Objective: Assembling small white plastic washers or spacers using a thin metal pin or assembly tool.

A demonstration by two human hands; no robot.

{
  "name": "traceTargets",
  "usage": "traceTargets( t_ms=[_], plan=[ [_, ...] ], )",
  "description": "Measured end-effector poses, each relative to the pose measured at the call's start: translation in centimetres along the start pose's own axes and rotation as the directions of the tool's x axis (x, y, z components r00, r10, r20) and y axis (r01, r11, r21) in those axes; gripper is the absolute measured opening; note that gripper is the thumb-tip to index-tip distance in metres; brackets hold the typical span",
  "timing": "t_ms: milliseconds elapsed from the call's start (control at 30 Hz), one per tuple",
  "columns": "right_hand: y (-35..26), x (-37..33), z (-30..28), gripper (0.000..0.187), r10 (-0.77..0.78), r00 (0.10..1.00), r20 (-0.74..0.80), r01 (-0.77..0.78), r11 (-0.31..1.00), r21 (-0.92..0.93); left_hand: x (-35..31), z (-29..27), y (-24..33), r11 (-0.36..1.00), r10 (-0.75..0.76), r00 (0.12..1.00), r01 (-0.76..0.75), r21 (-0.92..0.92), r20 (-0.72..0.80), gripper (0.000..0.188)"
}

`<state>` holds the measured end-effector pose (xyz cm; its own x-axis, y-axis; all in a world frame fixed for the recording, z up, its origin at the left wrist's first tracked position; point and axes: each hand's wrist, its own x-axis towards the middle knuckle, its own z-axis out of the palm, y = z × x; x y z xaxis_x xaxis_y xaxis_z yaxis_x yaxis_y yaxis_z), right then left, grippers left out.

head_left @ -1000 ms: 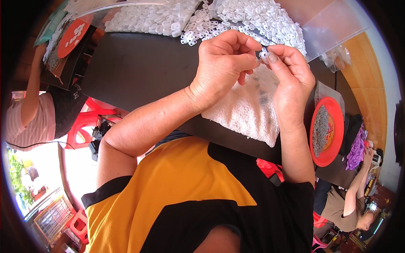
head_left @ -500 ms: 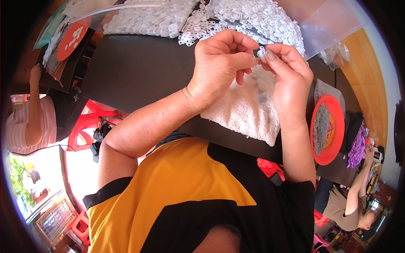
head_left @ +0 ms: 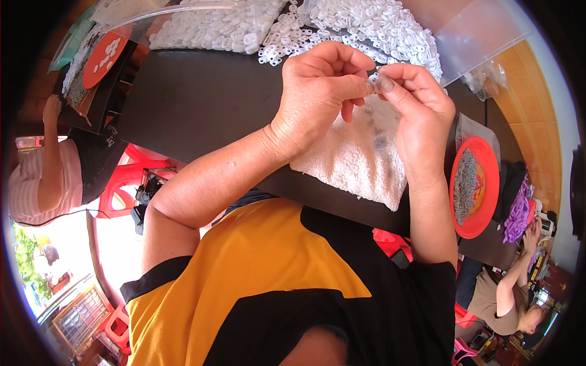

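A small white plastic piece (head_left: 373,78) is held between the fingertips of both hands, over the far part of a pale cloth (head_left: 354,161). My left hand (head_left: 320,88) is closed in a pinch, thumb and forefinger at the left side of the piece. From the right, my right hand (head_left: 421,100) pinches the same piece, its thumb covering part of it. Just beyond my fingers lies a loose heap of similar white pieces with holes (head_left: 390,36). Whether a second tiny part sits between the fingertips cannot be made out.
A clear bag of white pieces (head_left: 210,30) lies at the far left of the dark table (head_left: 189,97). To the right is a red dish (head_left: 486,189) holding a grey heap of small parts (head_left: 466,186). Other people sit at left (head_left: 46,177) and right (head_left: 497,299).
My right thumb and fingertips have shifted slightly left, closer to my left fingertips, and now cover more of the white piece. My left hand is almost still.
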<state>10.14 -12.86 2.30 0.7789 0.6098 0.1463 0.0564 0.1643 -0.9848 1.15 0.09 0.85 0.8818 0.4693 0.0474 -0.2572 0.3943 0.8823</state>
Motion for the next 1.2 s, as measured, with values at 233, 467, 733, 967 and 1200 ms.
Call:
traceTargets(
  t_ms=[233, 467, 733, 967, 1200],
  plan=[
    [-0.9, 0.3, -0.1, 0.013, 0.002, 0.999, 0.05, 0.001, 0.999, -0.051, 0.0, 0.0, 0.1, 0.999, 0.026, 1.0, -0.026, 0.02, 0.013, 0.017],
    [-1.1, 0.3, -0.6, 0.014, 0.143, 0.979, 0.146, -0.134, 0.989, -0.068, 0.0, -0.2, 0.1, 0.997, 0.04, 0.999, -0.041, 0.058, 0.016, 0.017],
    [-2.1, 0.6, -1.6, 0.015, 0.151, 0.966, 0.211, -0.136, 0.987, -0.082, 0.0, -0.1, 0.2, 0.985, 0.072, 0.981, -0.098, 0.141, 0.178, 0.028],
    [-2.2, 0.7, -2.5, 0.02, 0.187, 0.94, 0.285, -0.16, 0.98, -0.115, -0.1, -0.2, 0.6, 0.978, 0.038, 0.968, -0.087, 0.19, 0.248, 0.028],
    [-2.2, 0.6, -2.5, 0.022, 0.179, 0.94, 0.289, -0.148, 0.981, -0.125, 0.0, -0.2, 0.4, 0.966, 0.065, 0.959, -0.13, 0.223, 0.277, 0.031]
  ],
)
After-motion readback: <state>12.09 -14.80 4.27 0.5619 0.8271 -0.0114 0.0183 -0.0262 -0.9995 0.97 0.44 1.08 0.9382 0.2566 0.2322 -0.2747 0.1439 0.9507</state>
